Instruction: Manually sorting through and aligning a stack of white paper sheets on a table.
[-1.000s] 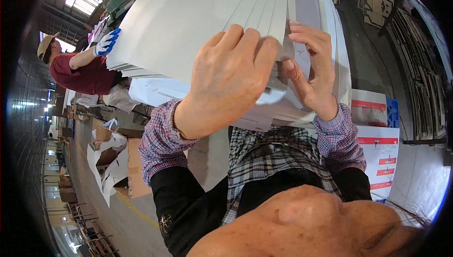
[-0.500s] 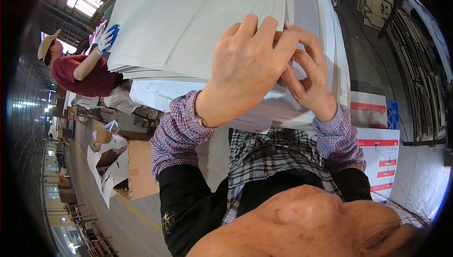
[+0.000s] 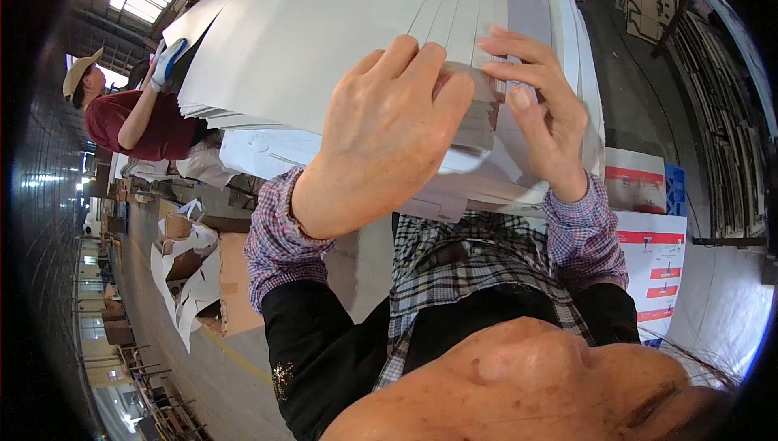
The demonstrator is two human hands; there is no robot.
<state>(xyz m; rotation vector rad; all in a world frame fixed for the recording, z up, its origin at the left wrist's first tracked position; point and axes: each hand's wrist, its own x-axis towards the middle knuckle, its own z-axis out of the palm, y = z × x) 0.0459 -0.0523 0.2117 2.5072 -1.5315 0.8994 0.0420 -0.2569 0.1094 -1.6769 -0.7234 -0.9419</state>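
Note:
A stack of large white card sheets (image 3: 324, 44) lies in front of me, its right edges fanned into thin steps. My left hand (image 3: 389, 125) is closed on the near right corner of the upper sheets, fingers curled over the top. The thumb is hidden beneath. My right hand (image 3: 547, 105) is beside that corner, fingertips touching the stepped edges. Its fingers are stretched out, with the thumb apart from them, and nothing is gripped in it. Below the lifted corner lie more white sheets (image 3: 519, 178).
At the left, a co-worker in a dark red shirt (image 3: 134, 125) has a gloved hand (image 3: 168, 64) at the sheets' far left corner. Torn cardboard boxes (image 3: 241, 279) stand on the floor at left. Red-striped white boxes (image 3: 652, 267) and a rack of boards (image 3: 721, 125) are at right.
My left hand has moved left and slightly down with the sheet corner. My right hand has moved right, its fingers straightening away from the left hand. The co-worker's gloved hand has shifted left.

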